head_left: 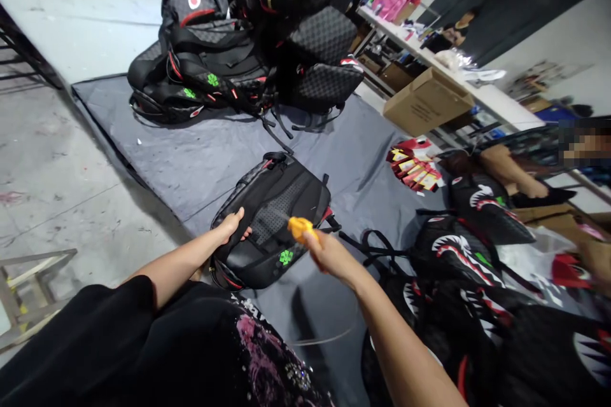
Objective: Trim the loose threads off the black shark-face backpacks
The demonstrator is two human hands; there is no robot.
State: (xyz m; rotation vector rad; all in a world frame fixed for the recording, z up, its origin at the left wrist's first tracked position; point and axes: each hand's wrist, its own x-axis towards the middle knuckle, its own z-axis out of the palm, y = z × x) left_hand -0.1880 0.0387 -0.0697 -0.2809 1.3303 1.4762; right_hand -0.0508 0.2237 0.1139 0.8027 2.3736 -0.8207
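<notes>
A black backpack (pixel 277 219) with a mesh back panel and a small green mark lies on a grey floor mat (pixel 200 159) in front of me. My left hand (pixel 231 226) grips its left edge, fingers curled over the side. My right hand (pixel 327 254) is closed around a small yellow tool (pixel 300 227), held just above the backpack's right side.
A heap of black backpacks (pixel 248 57) lies at the mat's far end. Shark-mouth backpacks (pixel 458 254) pile up at my right, next to another person's arm (pixel 510 175). A cardboard box (pixel 424 102), red-yellow tags (pixel 415 168) and a white table (pixel 477 89) stand beyond. A wooden frame (pixel 28 286) lies left.
</notes>
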